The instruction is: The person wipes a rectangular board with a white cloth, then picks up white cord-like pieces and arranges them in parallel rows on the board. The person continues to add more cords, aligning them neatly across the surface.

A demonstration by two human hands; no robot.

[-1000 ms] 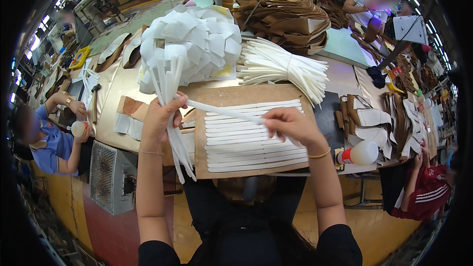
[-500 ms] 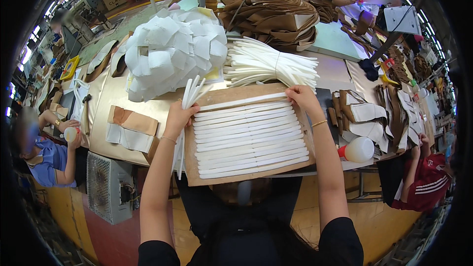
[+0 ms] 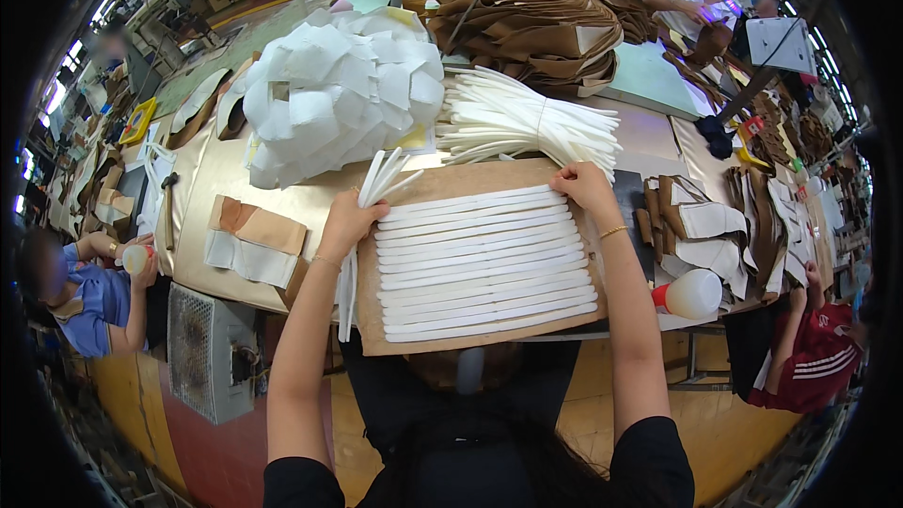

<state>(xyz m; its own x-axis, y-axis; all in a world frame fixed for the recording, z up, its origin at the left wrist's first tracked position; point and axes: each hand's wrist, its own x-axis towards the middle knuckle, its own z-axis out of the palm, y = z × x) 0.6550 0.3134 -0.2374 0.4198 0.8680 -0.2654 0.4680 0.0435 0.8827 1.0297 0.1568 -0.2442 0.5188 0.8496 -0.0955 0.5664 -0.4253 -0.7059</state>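
A brown board (image 3: pixel 470 176) leans on the table's near edge, with several white strips laid across it in parallel rows. My left hand (image 3: pixel 352 222) is closed round a small bunch of loose white strips (image 3: pixel 381 176), which stick out above and below the fist. Its thumb and fingertips reach the left end of the topmost strip (image 3: pixel 470 200) on the board. At that strip's right end, my right hand (image 3: pixel 585 190) pinches or presses it with thumb and fingers. Just beyond the board lies a tied bundle of white strips (image 3: pixel 536 122).
Behind the board stand a heap of white pieces (image 3: pixel 339 94) and a stack of brown pieces (image 3: pixel 536 33). A bottle with a red cap (image 3: pixel 694 294) lies at right, near brown and white pieces (image 3: pixel 705 221). Folded pieces (image 3: pixel 252 245) and a hammer (image 3: pixel 169 207) are at left. Co-workers sit on both sides.
The topmost strip, earlier slightly apart from the row below, now lies closer and parallel to it. Both hands keep hold at its ends. The view has shifted slightly.
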